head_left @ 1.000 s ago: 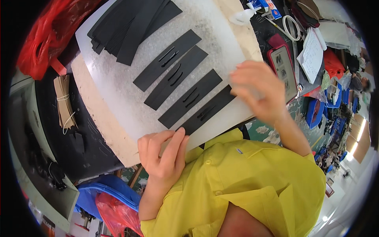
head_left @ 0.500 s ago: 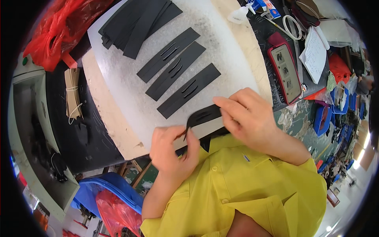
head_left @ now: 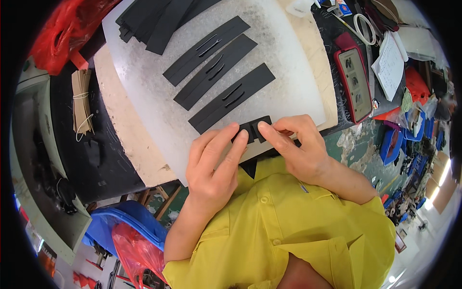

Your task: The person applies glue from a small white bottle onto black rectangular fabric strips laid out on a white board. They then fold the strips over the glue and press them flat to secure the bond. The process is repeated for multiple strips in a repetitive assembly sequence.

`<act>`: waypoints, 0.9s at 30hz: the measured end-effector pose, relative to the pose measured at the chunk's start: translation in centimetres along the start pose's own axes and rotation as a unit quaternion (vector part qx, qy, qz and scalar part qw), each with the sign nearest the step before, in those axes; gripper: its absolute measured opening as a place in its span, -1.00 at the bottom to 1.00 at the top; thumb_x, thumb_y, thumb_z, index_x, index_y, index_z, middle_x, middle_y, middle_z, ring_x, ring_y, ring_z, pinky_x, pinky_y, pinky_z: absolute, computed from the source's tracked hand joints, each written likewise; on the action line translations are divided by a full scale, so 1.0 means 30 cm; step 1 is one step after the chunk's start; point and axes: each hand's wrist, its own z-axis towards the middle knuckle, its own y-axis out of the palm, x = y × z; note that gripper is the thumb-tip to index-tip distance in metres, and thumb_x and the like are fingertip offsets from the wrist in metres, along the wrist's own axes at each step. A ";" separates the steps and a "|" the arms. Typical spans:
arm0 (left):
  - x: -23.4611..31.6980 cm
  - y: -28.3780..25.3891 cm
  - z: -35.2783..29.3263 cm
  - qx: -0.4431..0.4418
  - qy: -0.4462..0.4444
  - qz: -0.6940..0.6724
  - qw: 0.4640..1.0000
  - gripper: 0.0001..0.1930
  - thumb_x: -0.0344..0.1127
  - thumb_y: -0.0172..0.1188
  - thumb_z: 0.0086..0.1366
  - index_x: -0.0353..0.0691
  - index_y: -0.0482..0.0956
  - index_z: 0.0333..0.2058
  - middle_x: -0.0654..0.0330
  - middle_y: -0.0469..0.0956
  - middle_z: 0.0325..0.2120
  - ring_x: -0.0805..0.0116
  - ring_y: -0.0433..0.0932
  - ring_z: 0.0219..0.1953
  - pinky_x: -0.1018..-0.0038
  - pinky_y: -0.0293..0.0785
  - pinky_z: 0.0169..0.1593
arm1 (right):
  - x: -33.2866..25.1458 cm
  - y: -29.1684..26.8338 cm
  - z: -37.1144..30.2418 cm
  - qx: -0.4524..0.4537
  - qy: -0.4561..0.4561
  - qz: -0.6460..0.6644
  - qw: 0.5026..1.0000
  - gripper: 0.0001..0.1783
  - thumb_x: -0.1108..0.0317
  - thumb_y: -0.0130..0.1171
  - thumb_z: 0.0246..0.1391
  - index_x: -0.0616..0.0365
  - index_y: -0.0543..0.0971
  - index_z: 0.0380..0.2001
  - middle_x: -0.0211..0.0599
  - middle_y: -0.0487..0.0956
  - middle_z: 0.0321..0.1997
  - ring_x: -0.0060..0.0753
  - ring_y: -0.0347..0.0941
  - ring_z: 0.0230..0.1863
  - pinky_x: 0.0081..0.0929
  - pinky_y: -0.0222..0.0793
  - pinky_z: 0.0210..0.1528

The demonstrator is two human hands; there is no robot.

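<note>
Close to my body, at the near edge of a white board (head_left: 284, 72), a black strip (head_left: 260, 128) is folded over on itself in my fingers. My left hand (head_left: 214, 161) presses its fingertips on the left part of it. On the right end lies the thumb of my right hand (head_left: 303, 149), its other fingers curled behind. Beyond my hands three flat black strips lie side by side on the board: a near one (head_left: 233, 98), a middle one (head_left: 216, 72) and a far one (head_left: 207, 50). Each has two short slits with glossy edges.
A pile of black strips (head_left: 163, 21) lies at the board's far left. Left of the board is a bundle of tan strips (head_left: 82, 98) tied with string. At right are a phone in a red case (head_left: 356, 84) and a notebook (head_left: 389, 62). A blue bin (head_left: 127, 216) stands below left.
The strip in my hands has gone from a loose curve to a folded-over shape. My hands have come closer together, and the left has moved up onto the strip. The whole view has shifted slightly.
</note>
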 end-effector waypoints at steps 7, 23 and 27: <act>-0.003 0.005 -0.005 0.003 -0.003 0.002 1.000 -0.62 -0.58 0.43 0.01 -0.26 0.74 -0.12 0.09 0.65 -0.10 0.10 0.58 -0.18 0.33 0.55 -0.15 | -0.002 0.002 0.005 -0.024 -0.006 -0.031 0.999 -0.40 0.59 0.24 0.00 0.20 0.56 0.19 -0.29 0.48 -0.06 -0.26 0.32 -0.17 -0.46 0.36 -0.16; -0.015 0.012 0.006 0.012 0.031 0.015 0.999 -0.70 -0.58 0.32 0.04 -0.39 0.71 -0.18 0.07 0.63 -0.11 0.16 0.57 -0.19 0.40 0.56 -0.19 | -0.002 0.010 0.003 -0.036 -0.049 -0.111 0.992 -0.40 0.54 0.21 -0.05 0.26 0.55 0.17 -0.33 0.46 -0.01 -0.29 0.31 -0.11 -0.47 0.36 -0.11; -0.017 0.007 0.002 -0.015 0.046 0.048 0.998 -0.70 -0.55 0.34 0.05 -0.39 0.71 -0.17 0.08 0.62 -0.07 0.16 0.56 -0.15 0.38 0.56 -0.19 | -0.002 0.007 0.013 -0.042 -0.071 -0.146 0.986 -0.44 0.48 0.20 -0.04 0.30 0.57 0.13 -0.33 0.46 0.02 -0.30 0.32 -0.11 -0.45 0.35 -0.12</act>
